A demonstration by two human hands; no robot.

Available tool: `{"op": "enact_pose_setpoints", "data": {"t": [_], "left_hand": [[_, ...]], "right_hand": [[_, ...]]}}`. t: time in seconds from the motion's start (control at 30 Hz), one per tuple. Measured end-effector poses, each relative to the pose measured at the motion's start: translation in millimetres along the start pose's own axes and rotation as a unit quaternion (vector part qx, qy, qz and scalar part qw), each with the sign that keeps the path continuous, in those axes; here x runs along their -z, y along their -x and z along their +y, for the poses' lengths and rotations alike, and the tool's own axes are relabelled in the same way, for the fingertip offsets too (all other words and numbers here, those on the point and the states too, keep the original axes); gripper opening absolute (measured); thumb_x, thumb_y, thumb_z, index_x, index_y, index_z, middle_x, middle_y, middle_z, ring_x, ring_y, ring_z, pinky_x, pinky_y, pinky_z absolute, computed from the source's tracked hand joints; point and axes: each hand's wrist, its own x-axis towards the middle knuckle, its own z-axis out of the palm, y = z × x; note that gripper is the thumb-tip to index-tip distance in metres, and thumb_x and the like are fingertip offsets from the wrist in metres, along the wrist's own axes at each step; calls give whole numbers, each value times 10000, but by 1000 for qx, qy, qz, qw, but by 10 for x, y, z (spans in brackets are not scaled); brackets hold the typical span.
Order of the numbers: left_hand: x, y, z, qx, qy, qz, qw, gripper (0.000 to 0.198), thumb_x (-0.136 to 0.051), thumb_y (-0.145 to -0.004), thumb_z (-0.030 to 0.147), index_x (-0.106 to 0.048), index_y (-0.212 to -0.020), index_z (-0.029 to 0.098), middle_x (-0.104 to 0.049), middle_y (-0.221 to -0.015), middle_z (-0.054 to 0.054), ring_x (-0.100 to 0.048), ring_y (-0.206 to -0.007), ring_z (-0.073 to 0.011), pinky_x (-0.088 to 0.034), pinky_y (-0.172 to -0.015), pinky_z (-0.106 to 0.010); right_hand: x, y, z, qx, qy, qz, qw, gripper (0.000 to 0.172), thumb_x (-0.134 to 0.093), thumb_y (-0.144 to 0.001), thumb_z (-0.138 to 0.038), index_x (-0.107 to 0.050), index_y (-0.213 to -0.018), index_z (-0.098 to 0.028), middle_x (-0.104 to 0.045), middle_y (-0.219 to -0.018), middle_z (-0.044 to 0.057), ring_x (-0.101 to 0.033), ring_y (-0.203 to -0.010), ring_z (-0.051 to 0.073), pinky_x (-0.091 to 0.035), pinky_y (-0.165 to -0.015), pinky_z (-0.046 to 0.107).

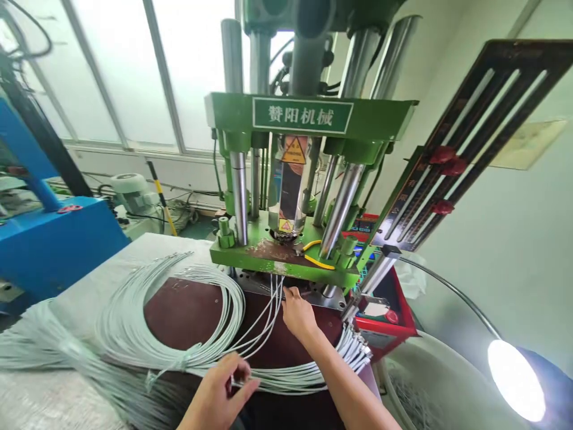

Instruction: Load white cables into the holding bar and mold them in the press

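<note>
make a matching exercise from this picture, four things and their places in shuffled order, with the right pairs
1. yellow-handled metal pliers
2. bare right hand
3. round glowing white lamp
4. bare left hand

A. picture's lower right
B. on the lower plate of the green metal press
C. near side of the coiled pale grey cables
D. by cable strands rising to that plate

1-B; 2-D; 3-A; 4-C

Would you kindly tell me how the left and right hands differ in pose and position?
The left hand is lower in view, by the cable bundle; the right hand is at the press, beside a few strands. The left hand's thumb stands apart from its curled fingers; the right hand points forward, its grip unclear. Both are bare.
</note>
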Motion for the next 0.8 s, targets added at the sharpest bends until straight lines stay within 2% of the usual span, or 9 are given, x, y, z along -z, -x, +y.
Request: {"op": "enact_pose_setpoints", "data": {"t": [0.07,0.17,0.27,0.37,0.47,0.57,0.67,0.73,0.8], "left_hand": [[71,-217,109,-57,-92,92,990,398,-592,-773,474,-669,-1057,207,-679,-1105,-125,-602,-1075,-296,-459,-993,-442],[79,-464,78,-24,-231,144,962,661,-669,-681,367,-538,-1290,147,-526,-1372,-186,-453,-1296,-354,-360,-1079,-505],[57,-578,-28,9,-302,123,945,768,-670,-676,377,-443,-1373,145,-418,-1469,-188,-393,-1353,-349,-351,-1083,-481],[112,-638,-39,6,-340,88,936,702,-630,-731,368,-442,-1368,141,-464,-1421,-181,-435,-1318,-334,-380,-1058,-442],[204,-724,42,11,-369,75,926,614,-581,-780,313,-453,-1350,125,-519,-1341,-183,-503,-1246,-329,-428,-1007,-421],[261,-818,122,33,-369,77,926,564,-534,-816,303,-446,-1340,114,-527,-1300,-189,-549,-1200,-328,-480,-929,-404],[314,-886,170,54,-354,67,931,550,-500,-842,325,-432,-1349,122,-523,-1281,-194,-621,-1101,-333,-511,-865,-418],[389,-951,194,85,-345,67,932,551,-481,-855,369,-434,-1357,147,-513,-1291,-195,-658,-1025,-345,-523,-837,-447],[496,-1064,226,129,-334,85,930,577,-459,-862,455,-447,-1359,161,-501,-1312,-204,-659,-1020,-376,-523,-842,-484]], "right_hand": [[-51,-134,-81,2,22,1,1000,371,-409,-890,-10,-559,-1209,-124,-574,-1169,154,-693,-900,187,-509,-759,269],[-126,-143,-56,7,33,5,999,369,-404,-860,35,-575,-1152,-112,-570,-1146,155,-696,-874,185,-505,-742,271],[-151,-28,89,4,31,-2,1000,328,-471,-852,5,-596,-1128,-123,-582,-1129,141,-693,-864,181,-497,-731,256],[-145,126,300,-6,15,-11,1000,336,-513,-856,-33,-601,-1161,-145,-589,-1144,129,-688,-867,183,-492,-715,250],[-124,284,506,-25,-6,-11,1000,360,-484,-878,-44,-591,-1208,-139,-583,-1179,134,-674,-900,198,-495,-737,273],[-116,485,582,-46,-33,18,998,393,-431,-923,-69,-545,-1294,-129,-551,-1260,147,-627,-1030,206,-485,-856,295],[-184,751,473,25,-103,100,989,313,-466,-972,-231,-586,-1251,-155,-580,-1242,123,-566,-1111,211,-444,-973,327],[-285,914,357,116,-153,133,972,289,-523,-958,-374,-636,-1148,-187,-623,-1168,91,-568,-1059,211,-453,-956,355],[-410,1031,274,163,-177,149,959,319,-561,-931,-448,-645,-1093,-186,-648,-1093,77,-575,-980,206,-472,-898,360]]}}
